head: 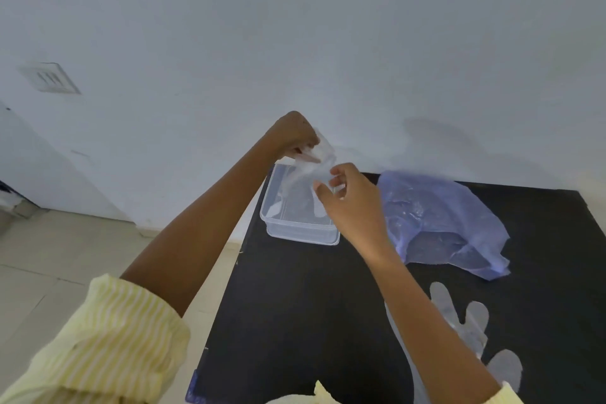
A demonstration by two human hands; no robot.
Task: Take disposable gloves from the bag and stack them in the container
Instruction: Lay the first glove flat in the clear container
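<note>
A clear disposable glove [313, 170] hangs over the clear plastic container [303, 234] at the table's far left. My left hand [293, 136] pinches the glove's top edge. My right hand [352, 198] pinches its right side a little lower. The glove's fingers dangle down into the container. A crumpled blue plastic bag [439, 223] lies to the right of the container. Another clear glove [472, 328] lies flat on the black table near the front, partly hidden under my right forearm.
The black table [295, 321] stands against a white wall [295, 43]. Its left edge runs beside a beige tiled floor [49, 272]. A wall socket [49, 77] sits far left. My yellow striped sleeves fill the lower corners.
</note>
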